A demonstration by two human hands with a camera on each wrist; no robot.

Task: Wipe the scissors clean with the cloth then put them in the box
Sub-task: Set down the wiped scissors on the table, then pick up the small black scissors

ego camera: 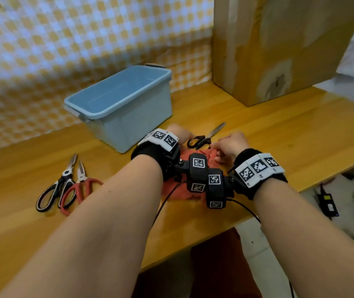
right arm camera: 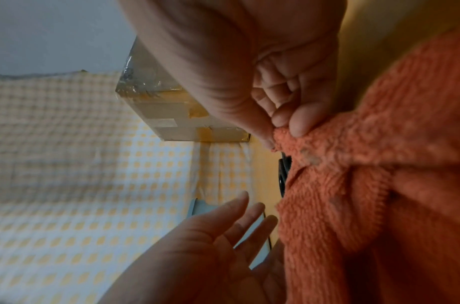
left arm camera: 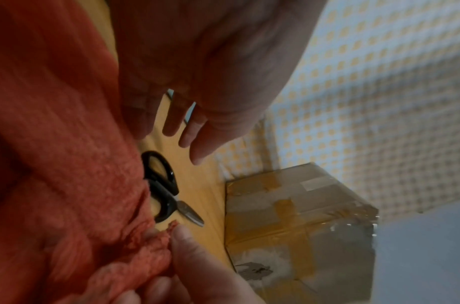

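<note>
Fingers of my right hand [right arm camera: 288, 107] are curled, thumb and fingertip pinching a corner of the orange cloth [right arm camera: 366, 185], which lies bunched on the wooden table [ego camera: 279, 130]. My left hand [left arm camera: 210, 82] hovers just beside the cloth with its fingers straight and slightly spread, holding nothing. Black-handled scissors [ego camera: 204, 137] lie flat on the table just beyond the cloth's far edge, blades together. The blue box [ego camera: 120, 106] stands behind my left hand. Two more pairs of scissors [ego camera: 66, 186] lie to the left. A cardboard carton [ego camera: 279, 46] stands at the back right.
</note>
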